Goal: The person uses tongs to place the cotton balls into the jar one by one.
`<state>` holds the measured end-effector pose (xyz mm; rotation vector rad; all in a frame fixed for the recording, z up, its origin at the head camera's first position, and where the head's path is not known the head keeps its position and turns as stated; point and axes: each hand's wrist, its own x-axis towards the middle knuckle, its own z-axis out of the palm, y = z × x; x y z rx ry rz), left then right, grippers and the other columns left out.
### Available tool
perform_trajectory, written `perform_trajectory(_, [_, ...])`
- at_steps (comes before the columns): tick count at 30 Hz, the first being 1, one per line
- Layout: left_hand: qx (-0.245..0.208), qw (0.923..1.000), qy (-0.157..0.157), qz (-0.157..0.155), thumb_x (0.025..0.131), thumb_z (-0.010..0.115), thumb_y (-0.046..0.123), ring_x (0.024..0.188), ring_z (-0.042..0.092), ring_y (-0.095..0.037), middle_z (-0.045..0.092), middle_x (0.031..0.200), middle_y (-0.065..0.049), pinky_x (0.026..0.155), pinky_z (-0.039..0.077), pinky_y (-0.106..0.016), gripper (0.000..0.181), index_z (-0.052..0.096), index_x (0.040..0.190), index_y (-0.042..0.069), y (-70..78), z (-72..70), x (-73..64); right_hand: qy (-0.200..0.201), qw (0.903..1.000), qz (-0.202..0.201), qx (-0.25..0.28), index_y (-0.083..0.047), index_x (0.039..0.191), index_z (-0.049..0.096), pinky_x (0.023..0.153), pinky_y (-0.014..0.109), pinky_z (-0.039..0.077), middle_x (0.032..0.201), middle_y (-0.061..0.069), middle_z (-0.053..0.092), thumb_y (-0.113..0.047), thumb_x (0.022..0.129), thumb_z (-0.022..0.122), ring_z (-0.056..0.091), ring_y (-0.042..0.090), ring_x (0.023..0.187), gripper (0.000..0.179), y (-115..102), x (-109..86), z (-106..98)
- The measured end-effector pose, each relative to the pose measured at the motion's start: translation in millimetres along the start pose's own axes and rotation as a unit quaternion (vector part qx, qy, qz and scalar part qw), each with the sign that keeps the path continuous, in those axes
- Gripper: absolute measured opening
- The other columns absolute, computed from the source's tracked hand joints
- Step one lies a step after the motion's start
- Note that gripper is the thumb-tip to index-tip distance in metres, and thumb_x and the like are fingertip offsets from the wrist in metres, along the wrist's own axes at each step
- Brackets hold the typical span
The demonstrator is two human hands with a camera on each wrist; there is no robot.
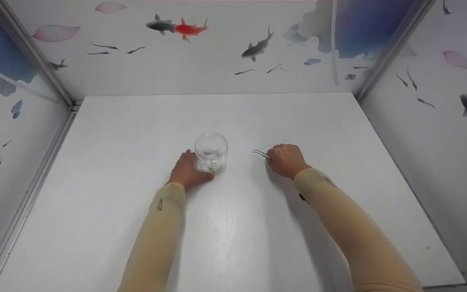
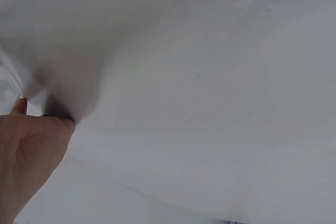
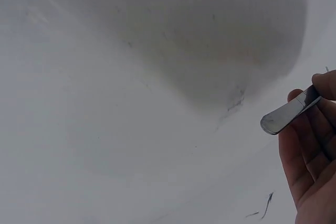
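A clear round jar [image 1: 211, 147] stands upright on the white table, with several white balls [image 1: 209, 165] at its bottom. My left hand [image 1: 188, 170] grips the jar low on its left side, thumb at the near side and fingers behind. In the left wrist view only the jar's edge [image 2: 11, 74] shows, beside the left hand [image 2: 32, 148]. To the right of the jar, my right hand [image 1: 286, 159] pinches metal tweezers [image 1: 260, 153], tips pointing left toward the jar, apart from it. The tweezers' broad rear end [image 3: 283, 117] sticks out of the right hand [image 3: 315, 156] in the right wrist view.
The white table [image 1: 136, 117] is enclosed by a back wall [image 1: 213, 73] and side walls printed with fish and petals. Metal rails [image 1: 49, 162] run along the left edge.
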<state>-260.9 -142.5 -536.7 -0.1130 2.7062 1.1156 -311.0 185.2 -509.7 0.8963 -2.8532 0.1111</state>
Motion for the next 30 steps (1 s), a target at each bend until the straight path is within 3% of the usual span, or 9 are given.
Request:
perform_trajectory(6, [-0.004, 1.0, 0.0, 0.002, 0.07, 0.089, 0.044, 0.149, 0.016, -0.035, 0.02, 0.162, -0.019, 0.122, 0.013, -0.045, 0.1, 0.042, 0.149, 0.007, -0.6, -0.8, -0.8, -0.018, 0.9997, 0.013, 0.004, -0.005, 0.09, 0.078, 0.063, 0.041, 0.057, 0.075, 0.006, 0.069, -0.009, 0.09, 0.067, 0.06, 0.02, 0.063, 0.012, -4.0, 0.4, 2.5])
perform_trajectory(17, [-0.009, 0.9999, -0.009, -0.009, 0.071, 0.088, 0.045, 0.15, 0.013, -0.034, 0.015, 0.164, -0.015, 0.122, 0.012, -0.045, 0.1, 0.039, 0.151, 0.01, 0.1, 2.5, -1.4, 0.019, 0.9997, -0.009, 0.011, -0.005, 0.087, 0.078, 0.059, 0.041, 0.057, 0.074, 0.006, 0.067, -0.006, 0.09, 0.064, 0.061, 0.02, 0.061, 0.015, -2.5, -5.6, 15.6])
perform_trajectory(30, [0.014, 0.9998, -0.002, 0.011, 0.074, 0.086, 0.041, 0.15, 0.013, -0.034, 0.018, 0.163, -0.017, 0.122, 0.012, -0.044, 0.096, 0.039, 0.151, 0.008, -6.7, 2.3, -0.8, 0.013, 0.9997, 0.004, 0.02, -0.005, 0.092, 0.077, 0.06, 0.04, 0.056, 0.076, 0.005, 0.065, -0.009, 0.092, 0.066, 0.061, 0.02, 0.063, 0.012, -4.8, -6.1, 18.8])
